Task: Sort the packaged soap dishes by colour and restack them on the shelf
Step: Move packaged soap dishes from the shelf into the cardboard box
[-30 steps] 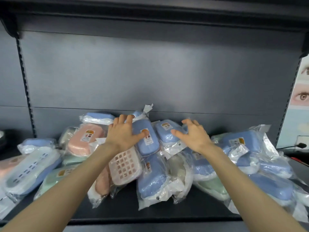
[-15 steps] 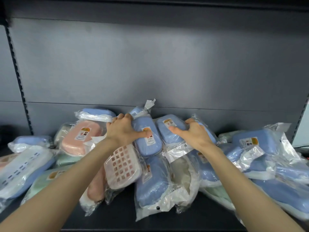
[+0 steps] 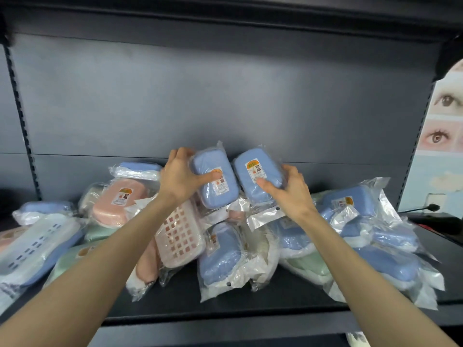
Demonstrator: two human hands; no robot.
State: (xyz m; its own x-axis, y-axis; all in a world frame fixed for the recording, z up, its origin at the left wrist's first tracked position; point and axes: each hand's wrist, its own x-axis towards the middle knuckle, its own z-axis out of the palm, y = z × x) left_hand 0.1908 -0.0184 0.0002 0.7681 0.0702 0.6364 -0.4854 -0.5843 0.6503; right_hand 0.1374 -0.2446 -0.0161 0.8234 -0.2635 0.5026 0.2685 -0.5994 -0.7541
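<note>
Blue soap dishes are what has moved. A second ago both hands hovered open over the heap; half a second ago they were closing on its top. Now the left hand (image 3: 179, 181) grips one blue packaged dish (image 3: 206, 164), thumb across its label and fingers curled behind. The right hand (image 3: 290, 194) clasps a second blue dish (image 3: 265, 169) the same way. Both dishes are raised off the pile and held side by side at 12 o'clock, in front of the dark back panel (image 3: 225, 96). Their lower corners seem to touch, though the crinkled wrap makes that hard to judge.

The rest of the heap on the shelf (image 3: 250, 301) looks undisturbed: a pink dish (image 3: 117, 204) at 10 o'clock, a white lattice dish (image 3: 180, 236) near centre, a pale green one (image 3: 72, 261) at 8 o'clock, and more blue ones (image 3: 350, 199) at 3 o'clock.

So sorting appears to have just begun, with a matching blue pair pulled out. The cluster at 3 o'clock looks like their natural home.
</note>
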